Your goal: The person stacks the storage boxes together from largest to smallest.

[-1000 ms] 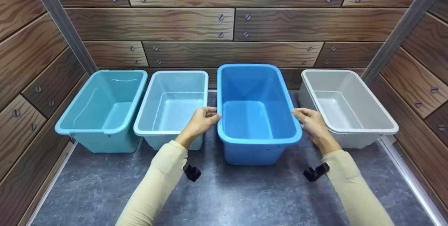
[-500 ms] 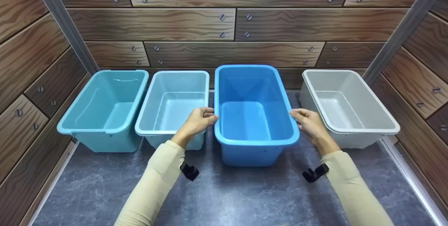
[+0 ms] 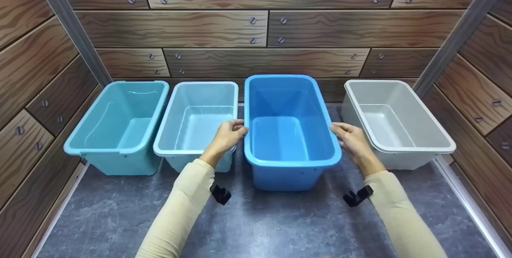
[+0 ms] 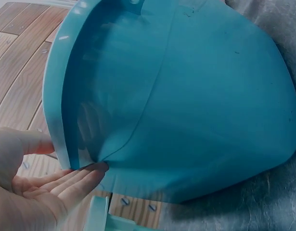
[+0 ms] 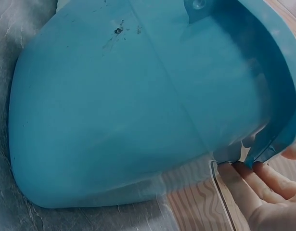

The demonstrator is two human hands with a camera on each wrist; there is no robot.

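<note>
A deep blue plastic bin (image 3: 294, 163) stands upright on the dark surface, in the row's third place from the left. My left hand (image 3: 228, 136) holds its left rim, thumb on the rim's outer side and fingers tucked beneath the lip. On the opposite side my right hand (image 3: 354, 142) pinches the right rim the same way. From the left wrist view, the fingers (image 4: 83, 185) reach under the rim against the outer wall. The right wrist view has the fingers (image 5: 268, 185) below the lip, with the thumb partly cut off at the frame's edge.
To the left stand a teal bin (image 3: 124, 161) and a light blue bin (image 3: 176, 152), close together. A grey bin (image 3: 416, 149) stands at the right, just beyond my right hand. Wood-patterned walls (image 3: 224, 30) enclose the back and sides of the marbled dark surface (image 3: 256, 226).
The blue bin has shifted slightly left and a touch nearer to me, both hands moving along with it. The grip on its rim stays the same, and the other bins stay put.
</note>
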